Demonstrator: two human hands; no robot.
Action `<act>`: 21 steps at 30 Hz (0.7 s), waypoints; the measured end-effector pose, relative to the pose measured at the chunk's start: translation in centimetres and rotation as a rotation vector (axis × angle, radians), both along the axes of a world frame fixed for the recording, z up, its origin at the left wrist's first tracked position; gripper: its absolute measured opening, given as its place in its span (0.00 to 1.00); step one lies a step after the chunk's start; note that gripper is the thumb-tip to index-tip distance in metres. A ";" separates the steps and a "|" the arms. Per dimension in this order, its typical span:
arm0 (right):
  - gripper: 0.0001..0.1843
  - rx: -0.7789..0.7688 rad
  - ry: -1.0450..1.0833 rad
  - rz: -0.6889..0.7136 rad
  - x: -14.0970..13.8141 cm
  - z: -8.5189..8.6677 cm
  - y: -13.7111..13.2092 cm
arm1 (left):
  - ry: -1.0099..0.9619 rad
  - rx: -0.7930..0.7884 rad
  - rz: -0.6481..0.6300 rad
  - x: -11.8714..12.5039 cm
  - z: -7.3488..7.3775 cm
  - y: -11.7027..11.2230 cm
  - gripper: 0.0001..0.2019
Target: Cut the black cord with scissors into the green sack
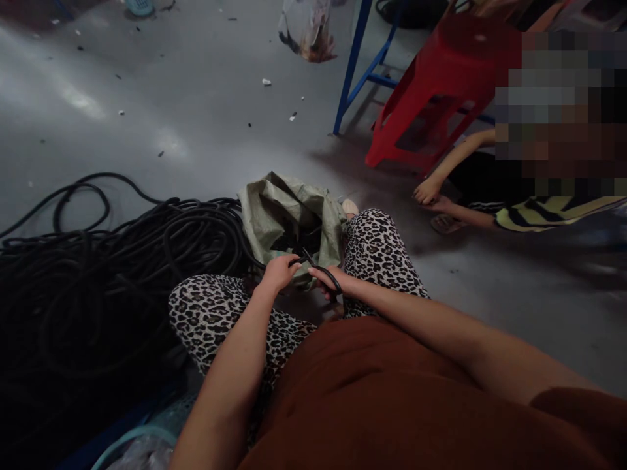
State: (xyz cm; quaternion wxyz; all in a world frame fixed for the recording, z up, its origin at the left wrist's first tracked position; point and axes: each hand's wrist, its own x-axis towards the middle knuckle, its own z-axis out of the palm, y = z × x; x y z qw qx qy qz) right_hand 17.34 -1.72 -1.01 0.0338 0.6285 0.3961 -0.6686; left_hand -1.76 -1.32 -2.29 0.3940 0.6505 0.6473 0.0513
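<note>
In my right hand (329,282) is a pair of black-handled scissors (335,281), the blades pointing up and left. My left hand (281,271) is closed on the end of a black rubber cord (255,262), which runs in from the coiled heap on the left. Blades and cord end meet just above the mouth of a pale green woven sack (259,215) between my knees. Small dark pieces (296,238) lie inside the sack. Whether the blades touch the cord I cannot tell.
A large heap of black cord (196,228) covers the floor at left. A red plastic stool (441,85) and a blue metal frame (350,72) stand ahead right. Another person, in a striped sleeve (539,212), sits at right. A light-blue basket (132,434) is at lower left.
</note>
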 end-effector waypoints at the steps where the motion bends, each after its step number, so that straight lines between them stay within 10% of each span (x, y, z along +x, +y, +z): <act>1: 0.28 0.006 -0.006 0.003 0.0 0.0 0.0 | -0.005 0.002 0.001 0.0 0.0 0.0 0.16; 21: 0.31 0.089 -0.048 0.108 0.1 0.1 0.1 | 0.058 0.005 0.018 -0.5 -0.1 0.2 0.16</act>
